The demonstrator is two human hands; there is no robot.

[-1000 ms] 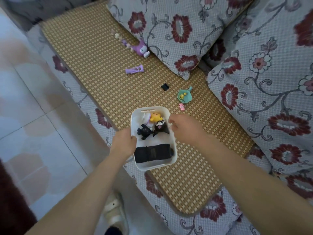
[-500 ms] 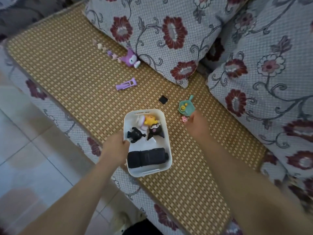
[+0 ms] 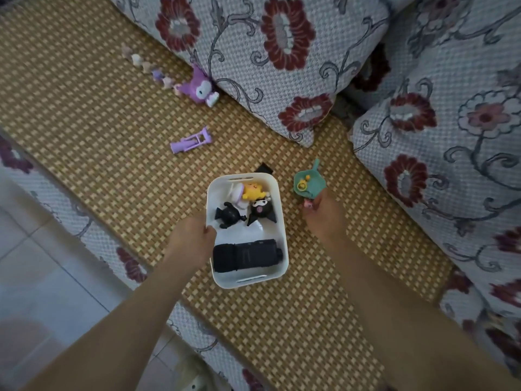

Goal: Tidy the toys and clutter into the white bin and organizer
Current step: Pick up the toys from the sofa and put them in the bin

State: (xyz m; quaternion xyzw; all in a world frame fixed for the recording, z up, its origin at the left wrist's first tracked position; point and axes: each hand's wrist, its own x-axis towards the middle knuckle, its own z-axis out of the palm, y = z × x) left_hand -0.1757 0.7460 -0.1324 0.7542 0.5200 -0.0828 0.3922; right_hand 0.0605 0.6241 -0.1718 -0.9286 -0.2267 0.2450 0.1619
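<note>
No readable writing shows on anything. The white bin (image 3: pixel 277 221) sits on the woven sofa mat (image 3: pixel 84 131), holding a yellow figure (image 3: pixel 253 190), two black figures and a black case (image 3: pixel 246 255). The left hand (image 3: pixel 193 240) grips its rim. The right hand (image 3: pixel 324 214) pinches a tiny pink toy (image 3: pixel 307 204) beside the teal toy (image 3: pixel 308 183).

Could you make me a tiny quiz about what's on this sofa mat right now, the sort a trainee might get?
1. True or false: the purple figure lies inside the white bin.
2. Which hand grips the bin's rim?
3. What sits beside the right hand's fingertips? A) teal toy B) black block C) yellow figure

Key:
1. False; it lies on the mat by the cushion.
2. The left hand.
3. A, the teal toy, with a small pink piece.
</note>
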